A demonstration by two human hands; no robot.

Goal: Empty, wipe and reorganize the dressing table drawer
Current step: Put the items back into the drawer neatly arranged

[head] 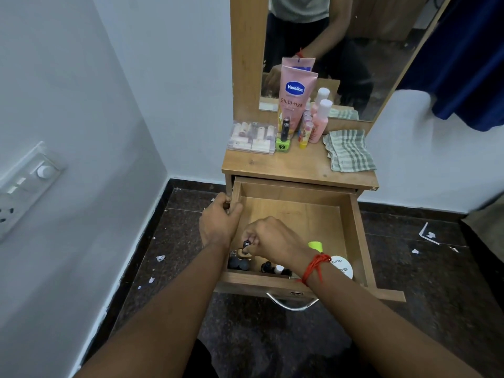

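Your left hand point(218, 222) grips the left wall of the open wooden drawer point(357, 236). Your right hand point(272, 240) pinches 1 small black item point(246, 245) in its fingers above the drawer's front left corner. Inside, 1 round white tub point(343, 267) reads "POLISH". On the wooden bench point(300, 165), 1 pink tube point(294, 96) reads "Vaseline Gluta-Hya".

We logged the drawer point(357, 230) standing out below the tabletop point(300, 166). On top: box point(252, 137) left, tube point(294, 96) and bottles point(317, 124) centre, before the mirror point(354, 50), cloth point(349, 151) right. In the drawer: small bottles point(239, 263) front-left, jar point(342, 267) front-right
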